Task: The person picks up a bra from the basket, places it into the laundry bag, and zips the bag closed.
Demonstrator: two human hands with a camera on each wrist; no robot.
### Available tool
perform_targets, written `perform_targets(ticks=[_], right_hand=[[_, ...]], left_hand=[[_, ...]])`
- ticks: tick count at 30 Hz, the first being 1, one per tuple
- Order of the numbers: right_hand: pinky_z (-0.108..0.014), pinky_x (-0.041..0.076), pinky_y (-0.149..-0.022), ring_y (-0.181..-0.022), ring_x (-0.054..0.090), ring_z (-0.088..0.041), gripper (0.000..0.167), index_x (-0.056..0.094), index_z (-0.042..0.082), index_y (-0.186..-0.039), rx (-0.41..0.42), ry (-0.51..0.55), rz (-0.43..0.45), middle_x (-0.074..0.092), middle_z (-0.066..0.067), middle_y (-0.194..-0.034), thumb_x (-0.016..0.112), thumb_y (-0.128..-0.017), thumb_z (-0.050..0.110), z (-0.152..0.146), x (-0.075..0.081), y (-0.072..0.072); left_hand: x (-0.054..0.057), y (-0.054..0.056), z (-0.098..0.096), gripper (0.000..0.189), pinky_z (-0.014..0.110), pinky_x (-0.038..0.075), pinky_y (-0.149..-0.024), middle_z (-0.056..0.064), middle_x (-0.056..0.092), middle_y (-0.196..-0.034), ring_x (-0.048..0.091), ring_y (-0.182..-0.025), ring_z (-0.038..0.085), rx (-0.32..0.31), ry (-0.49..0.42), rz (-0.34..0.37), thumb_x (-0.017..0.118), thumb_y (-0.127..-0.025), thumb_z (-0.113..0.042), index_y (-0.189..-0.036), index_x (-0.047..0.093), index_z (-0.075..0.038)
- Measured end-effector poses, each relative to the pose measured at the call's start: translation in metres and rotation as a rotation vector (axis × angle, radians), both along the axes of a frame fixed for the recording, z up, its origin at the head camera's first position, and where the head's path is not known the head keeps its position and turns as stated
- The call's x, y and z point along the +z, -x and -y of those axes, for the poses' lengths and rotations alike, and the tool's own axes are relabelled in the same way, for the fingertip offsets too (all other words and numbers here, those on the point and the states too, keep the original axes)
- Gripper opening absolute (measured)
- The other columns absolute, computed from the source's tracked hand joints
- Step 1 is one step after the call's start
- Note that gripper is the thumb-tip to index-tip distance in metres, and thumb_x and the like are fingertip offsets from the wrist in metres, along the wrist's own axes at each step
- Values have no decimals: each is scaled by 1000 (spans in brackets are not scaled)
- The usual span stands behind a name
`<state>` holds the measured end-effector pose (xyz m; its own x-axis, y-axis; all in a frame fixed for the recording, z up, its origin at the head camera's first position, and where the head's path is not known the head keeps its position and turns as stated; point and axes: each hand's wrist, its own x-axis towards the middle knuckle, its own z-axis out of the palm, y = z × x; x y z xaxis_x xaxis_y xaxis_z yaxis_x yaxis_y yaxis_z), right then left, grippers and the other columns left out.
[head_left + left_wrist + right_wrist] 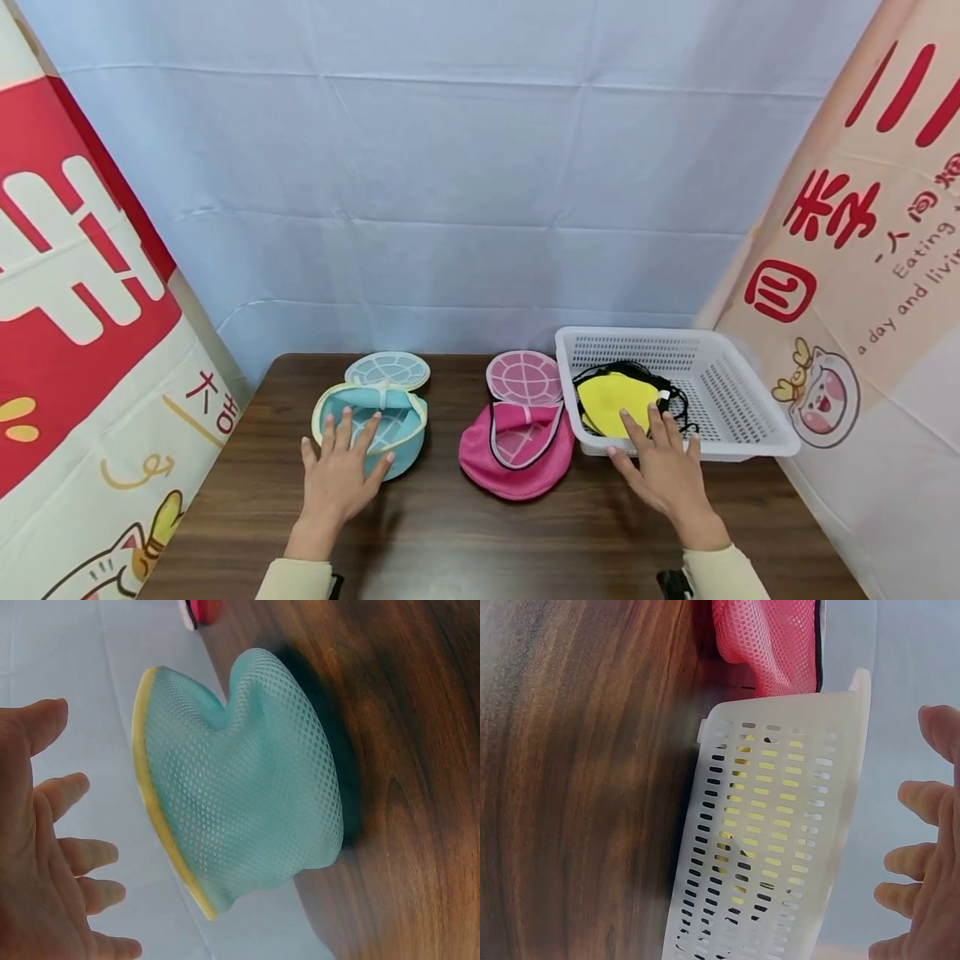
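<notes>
A turquoise mesh bag (405, 450) with yellow trim stands at the left, its round lid (387, 370) folded back behind it. My left hand (337, 479) is spread in front of its mouth; in the left wrist view the fingers (90, 855) are apart from the mesh. Farther right sits a pink mesh bag (517, 479) with dark trim, its lid (525, 377) also laid back. My right hand (667, 475) hovers, fingers loosely spread, by the near rim of a white plastic basket (738, 408). Inside the basket lie a yellow piece (615, 400) and black mesh (622, 367).
Everything rests on a dark wooden table (465, 550). A pale cloth (450, 183) hangs behind the table's far edge. Printed banners flank it, red and white at left (90, 250) and peach at right (862, 250).
</notes>
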<state>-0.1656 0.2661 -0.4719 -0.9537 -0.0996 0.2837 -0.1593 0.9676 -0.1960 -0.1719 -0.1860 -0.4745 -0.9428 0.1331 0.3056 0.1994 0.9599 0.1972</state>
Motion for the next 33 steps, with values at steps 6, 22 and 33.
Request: perform_targets(ticks=[6, 22, 33], right_hand=[[-72, 8, -91, -128, 20, -50, 64, 42, 8, -139, -2, -24, 3, 25, -33, -142, 43, -93, 52, 0, 7, 2], [-65, 32, -82, -106, 46, -49, 52, 57, 1, -122, 43, -31, -166, 49, -31, -119, 67, -81, 32, 0, 9, 4], [-53, 45, -59, -76, 59, -38, 40, 67, -2, -101, 92, -58, -286, 61, -21, -89, 75, -71, 23, 0, 7, 2]], left_hand=[[2, -1, -1, 61, 70, 11, -94, 24, 27, -145, 17, -132, 47, 5, -9, 5, 53, -89, -51, -141, 43, -20], [6, 2, -2, 44, 57, 42, -72, 26, 50, -125, 52, -103, 43, -8, 27, -181, 67, -82, -34, -118, 63, -9], [8, -2, -5, 23, 45, 44, -51, 15, 62, -90, 60, -73, 31, -8, 25, -306, 70, -79, -22, -93, 71, -5]])
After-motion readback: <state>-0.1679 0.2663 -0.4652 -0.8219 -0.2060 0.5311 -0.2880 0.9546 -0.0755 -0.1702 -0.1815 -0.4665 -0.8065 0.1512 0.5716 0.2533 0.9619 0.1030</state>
